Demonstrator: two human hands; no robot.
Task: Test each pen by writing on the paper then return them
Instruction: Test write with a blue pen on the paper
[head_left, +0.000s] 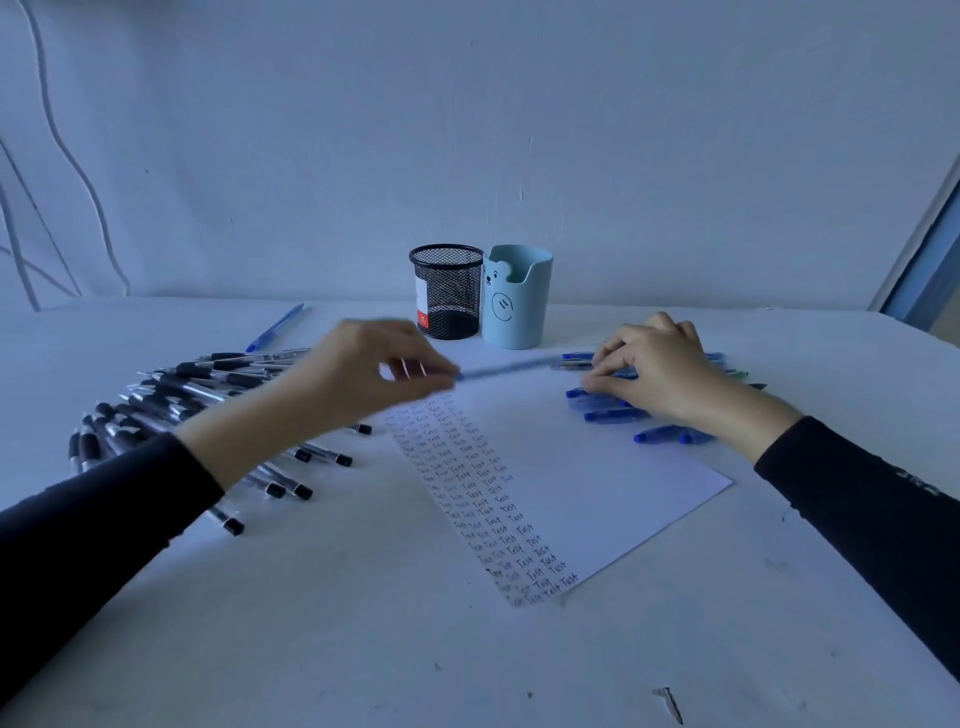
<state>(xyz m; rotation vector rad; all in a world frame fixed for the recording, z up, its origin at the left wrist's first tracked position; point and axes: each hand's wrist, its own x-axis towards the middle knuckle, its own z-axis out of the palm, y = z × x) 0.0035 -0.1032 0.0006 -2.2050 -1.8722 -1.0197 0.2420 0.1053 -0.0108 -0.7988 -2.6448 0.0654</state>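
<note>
Paper (597, 483): lying at tabletop (363, 623) centre, carrying columns of "Test".
Left hand (374, 374): pinching a blurred blue pen (509, 366) over the paper's 12 o'clock edge.
Right hand (654, 374): resting curled on the blue pen pile (613, 414) at 2 o'clock; grip cannot be told.
Black pens (171, 395): lying at 9 o'clock.

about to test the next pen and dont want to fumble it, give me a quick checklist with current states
1. Left hand has the blue pen: ok, pinched at one end.
2. Pen tip out and pointing down: cannot tell, the pen is blurred.
3. Paper has blank room right of the Test columns: ok.
4. Right hand off the writing area: ok, it is on the blue pen pile.
5. Mesh cup and bear cup upright: ok.
</note>
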